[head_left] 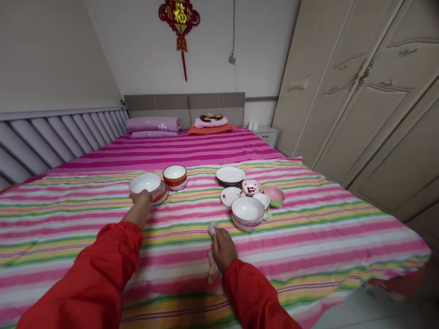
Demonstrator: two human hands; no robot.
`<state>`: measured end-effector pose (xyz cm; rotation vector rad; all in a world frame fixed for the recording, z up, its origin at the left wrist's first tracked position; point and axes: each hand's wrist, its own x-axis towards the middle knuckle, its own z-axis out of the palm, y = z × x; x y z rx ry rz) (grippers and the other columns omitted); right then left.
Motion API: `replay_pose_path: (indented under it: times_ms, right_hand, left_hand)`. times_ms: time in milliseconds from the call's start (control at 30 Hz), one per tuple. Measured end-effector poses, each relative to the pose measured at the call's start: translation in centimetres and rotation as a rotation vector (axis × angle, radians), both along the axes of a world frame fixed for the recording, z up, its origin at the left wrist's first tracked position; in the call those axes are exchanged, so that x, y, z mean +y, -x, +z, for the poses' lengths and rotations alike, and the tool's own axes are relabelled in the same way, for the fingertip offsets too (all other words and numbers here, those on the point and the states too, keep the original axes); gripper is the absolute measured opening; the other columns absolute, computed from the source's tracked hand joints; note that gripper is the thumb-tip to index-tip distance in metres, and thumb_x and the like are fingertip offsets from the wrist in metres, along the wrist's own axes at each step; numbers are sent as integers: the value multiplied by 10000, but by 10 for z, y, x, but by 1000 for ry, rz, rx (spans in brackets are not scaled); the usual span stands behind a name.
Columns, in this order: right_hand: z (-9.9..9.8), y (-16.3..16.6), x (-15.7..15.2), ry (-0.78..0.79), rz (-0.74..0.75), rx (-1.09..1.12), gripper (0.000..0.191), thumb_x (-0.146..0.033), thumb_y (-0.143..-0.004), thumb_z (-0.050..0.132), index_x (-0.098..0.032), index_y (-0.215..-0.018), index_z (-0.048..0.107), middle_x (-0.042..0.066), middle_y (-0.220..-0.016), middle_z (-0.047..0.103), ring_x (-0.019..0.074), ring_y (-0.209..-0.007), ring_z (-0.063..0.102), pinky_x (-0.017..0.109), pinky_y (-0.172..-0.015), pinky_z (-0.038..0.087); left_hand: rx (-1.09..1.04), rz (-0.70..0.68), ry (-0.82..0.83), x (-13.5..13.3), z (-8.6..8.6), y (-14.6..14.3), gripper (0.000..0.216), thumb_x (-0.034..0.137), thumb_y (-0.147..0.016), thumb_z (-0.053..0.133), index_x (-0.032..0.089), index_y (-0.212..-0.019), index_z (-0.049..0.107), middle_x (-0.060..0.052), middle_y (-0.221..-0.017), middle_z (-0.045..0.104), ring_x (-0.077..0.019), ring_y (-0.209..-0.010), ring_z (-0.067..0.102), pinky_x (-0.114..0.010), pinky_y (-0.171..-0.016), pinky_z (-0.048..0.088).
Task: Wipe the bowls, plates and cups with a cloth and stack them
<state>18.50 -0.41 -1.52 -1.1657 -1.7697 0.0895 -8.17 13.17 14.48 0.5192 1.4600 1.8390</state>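
My left hand (141, 205) grips a white bowl (146, 183) by its near side. Partly hidden behind that bowl is an orange-banded bowl (160, 196); whether the two touch I cannot tell. Just beyond them stand two stacked bowls (174, 176), the upper one orange outside. My right hand (224, 249) is closed around a pale cloth (211, 268), which hangs out below and pokes up past the fingers. Close to the right hand, on its far right side, sit white bowls with a pink rim (247, 212), one in the other.
Beyond the pink-rimmed bowls are flowered plates (230, 196), a stack of white dishes (230, 174), a patterned bowl (252, 187), a small white bowl (261, 199) and a pink bowl (275, 193). A striped sheet (185, 283) covers the bed. Folded bedding (153, 124) lies by the headboard (164, 104).
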Motion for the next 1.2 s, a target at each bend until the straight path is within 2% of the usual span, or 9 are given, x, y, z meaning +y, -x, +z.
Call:
replay_pose_path:
  times_ms: [100, 200, 300, 400, 533, 667, 967, 1067, 1200]
  right_hand:
    - [0, 0, 0, 9, 0, 0, 349, -170, -936, 343, -138, -1205, 562, 118, -935, 608, 222, -879, 542, 366, -779, 494]
    - [-1, 1, 0, 5, 0, 10, 354, -185, -938, 339, -145, -1203, 569, 114, -922, 608, 223, -869, 540, 365, -764, 490]
    - [-1, 1, 1, 1, -3, 16, 355, -197, -941, 330, -141, -1192, 575, 118, -930, 615, 225, -876, 539, 371, -773, 489]
    - [-1, 1, 1, 9, -9, 19, 348, -199, -940, 329, -148, -1168, 587, 111, -914, 615, 223, -864, 540, 370, -770, 489]
    - [1, -1, 0, 5, -8, 10, 347, -194, -943, 329, -145, -1171, 586, 112, -935, 619, 220, -883, 546, 369, -796, 487]
    - [2, -3, -1, -14, -4, -2, 346, -205, -948, 329, -135, -1169, 586, 116, -927, 625, 219, -875, 555, 364, -780, 489]
    - [4, -4, -1, 41, 53, 56, 356, -258, -951, 343, -148, -1163, 608, 122, -983, 649, 222, -941, 574, 374, -833, 486]
    - [7, -4, 0, 83, 70, 233, 361, -332, -939, 374, -166, -1131, 630, 117, -1050, 651, 216, -996, 583, 372, -863, 476]
    - [25, -1, -1, 149, -122, 559, 345, -414, -870, 478, -145, -1022, 631, 89, -964, 652, 212, -894, 598, 351, -787, 480]
  left_hand:
    - [-104, 50, 45, -17, 9, -2, 791, -49, -713, 451, 154, -1421, 161, -163, -1408, 355, -235, -1139, 549, -234, -642, 584]
    - [-247, -96, 52, -40, 12, -6, 558, -14, -787, 388, 113, -1330, 385, -144, -1210, 564, -186, -1018, 619, -177, -594, 567]
    - [-459, -291, 37, -70, 0, -18, 462, 28, -803, 374, 119, -1230, 527, -142, -1080, 649, -203, -988, 644, -155, -528, 549]
    - [-644, -445, 5, -100, -22, -38, 502, 84, -771, 424, 87, -1265, 517, -198, -1116, 649, -288, -1057, 631, -297, -638, 609]
    - [-830, -521, -1, -122, -50, -62, 668, 97, -726, 434, 21, -1385, 362, -272, -1228, 584, -358, -1160, 565, -468, -803, 585]
    - [-806, -574, -91, -128, -74, -72, 841, -4, -619, 437, 172, -1434, 321, -158, -1271, 599, -315, -1176, 562, -455, -893, 550]
    - [-528, -678, -156, -134, -119, -80, 697, 162, -751, 629, 273, -1386, 363, -106, -1330, 553, -300, -1224, 513, -543, -963, 467]
    - [-447, -709, -185, -134, -124, -81, 700, 173, -713, 689, 271, -1347, 408, -94, -1316, 558, -290, -1200, 524, -525, -958, 472]
    - [-429, -723, -209, -134, -127, -82, 660, 223, -683, 740, 241, -1286, 473, -95, -1270, 579, -285, -1148, 551, -506, -947, 478]
